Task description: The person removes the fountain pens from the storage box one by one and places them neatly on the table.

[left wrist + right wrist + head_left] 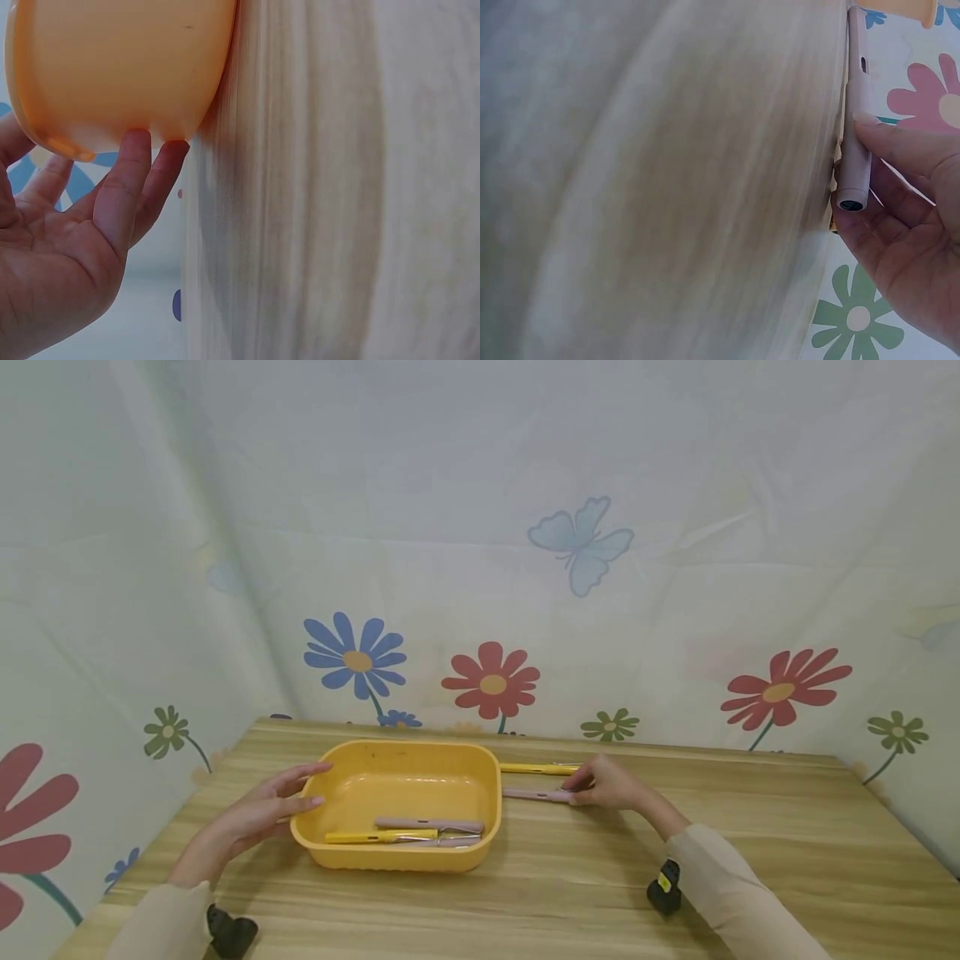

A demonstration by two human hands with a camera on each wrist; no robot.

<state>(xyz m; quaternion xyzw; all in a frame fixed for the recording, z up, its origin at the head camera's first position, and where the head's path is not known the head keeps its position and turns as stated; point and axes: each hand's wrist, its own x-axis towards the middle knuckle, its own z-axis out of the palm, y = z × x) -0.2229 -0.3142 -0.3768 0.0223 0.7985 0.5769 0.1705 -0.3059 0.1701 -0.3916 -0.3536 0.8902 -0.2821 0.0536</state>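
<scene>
A yellow plastic basin (405,858) stands on the table, with a yellow pen (360,837) and two pale pink pens lying inside, one of them a pink pen (427,823) along the top. My left hand (258,814) holds its left end, thumb over the rim; in the left wrist view other fingertips (135,150) touch the outer wall. To the right of the basin, my right hand (607,783) pinches another pink pen (859,97) between thumb and fingers, close to the tabletop. Behind that pen lies a second yellow pen (536,769), partly hidden by the hand.
The wood-grain table (570,893) ends at a pale curtain (465,568) printed with flowers and a butterfly. A black wrist device (232,933) sits under the left sleeve, and another black device (664,889) under the right.
</scene>
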